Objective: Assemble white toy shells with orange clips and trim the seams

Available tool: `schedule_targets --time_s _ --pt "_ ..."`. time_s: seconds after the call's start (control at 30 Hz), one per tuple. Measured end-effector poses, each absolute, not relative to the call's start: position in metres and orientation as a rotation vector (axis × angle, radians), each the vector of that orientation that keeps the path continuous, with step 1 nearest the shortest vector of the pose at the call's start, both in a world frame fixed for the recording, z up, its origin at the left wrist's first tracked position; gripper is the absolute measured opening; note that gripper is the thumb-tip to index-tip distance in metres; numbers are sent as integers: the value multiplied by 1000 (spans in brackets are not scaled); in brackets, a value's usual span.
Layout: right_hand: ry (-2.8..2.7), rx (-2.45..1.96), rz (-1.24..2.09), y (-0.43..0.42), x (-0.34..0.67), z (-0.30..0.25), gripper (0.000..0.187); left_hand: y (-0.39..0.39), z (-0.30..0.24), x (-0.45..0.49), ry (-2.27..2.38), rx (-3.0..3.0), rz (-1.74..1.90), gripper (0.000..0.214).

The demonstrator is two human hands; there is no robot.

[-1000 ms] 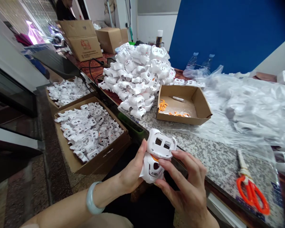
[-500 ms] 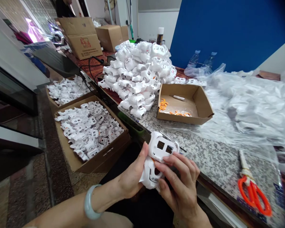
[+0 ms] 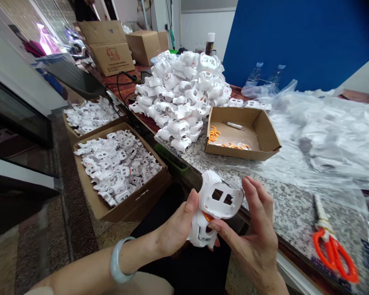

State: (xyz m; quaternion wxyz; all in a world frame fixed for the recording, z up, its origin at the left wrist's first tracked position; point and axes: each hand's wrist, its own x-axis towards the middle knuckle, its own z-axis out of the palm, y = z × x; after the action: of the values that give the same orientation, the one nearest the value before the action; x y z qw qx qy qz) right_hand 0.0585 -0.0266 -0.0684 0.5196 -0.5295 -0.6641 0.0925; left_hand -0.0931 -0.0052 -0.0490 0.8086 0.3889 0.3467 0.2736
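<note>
My left hand [image 3: 175, 225] grips a white moulded plastic shell [image 3: 209, 200] over my lap, thumb along its left side. The shell has two square holes in its upper part and small dark lettering below. In the gap between its upper and lower parts shows an orange piece [image 3: 207, 216]. My right hand [image 3: 256, 237] is open, its thumb tip touching the shell just beside the orange piece. Its fingers stretch up past the shell's right edge. The shell's underside is hidden.
A heap of white shells [image 3: 184, 94] stands on the table beside a shallow cardboard box [image 3: 242, 155] holding orange clips [image 3: 214, 134] and a white pen-like tool [image 3: 234, 125]. Orange-handled scissors [image 3: 335, 252] lie right. A floor carton [image 3: 141, 200] of white parts stands left.
My right fingers have lifted off the shell's face and spread to the right, leaving the thumb against it. The shell has shifted slightly right in my left hand.
</note>
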Motion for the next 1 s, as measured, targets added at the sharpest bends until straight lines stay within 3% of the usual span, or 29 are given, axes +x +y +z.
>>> schedule_targets --time_s 0.27,0.57,0.8,1.0 --pt "-1667 -1225 127 -22 50 -64 71 -4 -47 -96 818 956 550 80" --pt "-1588 -1358 133 -16 69 -89 66 8 -54 -101 677 530 676 83" --pt "-1725 -1169 13 -24 71 -65 33 12 -49 -98 832 627 802 76" --pt "-2007 -1129 -151 -24 54 -43 18 8 -63 -97 857 784 831 74"
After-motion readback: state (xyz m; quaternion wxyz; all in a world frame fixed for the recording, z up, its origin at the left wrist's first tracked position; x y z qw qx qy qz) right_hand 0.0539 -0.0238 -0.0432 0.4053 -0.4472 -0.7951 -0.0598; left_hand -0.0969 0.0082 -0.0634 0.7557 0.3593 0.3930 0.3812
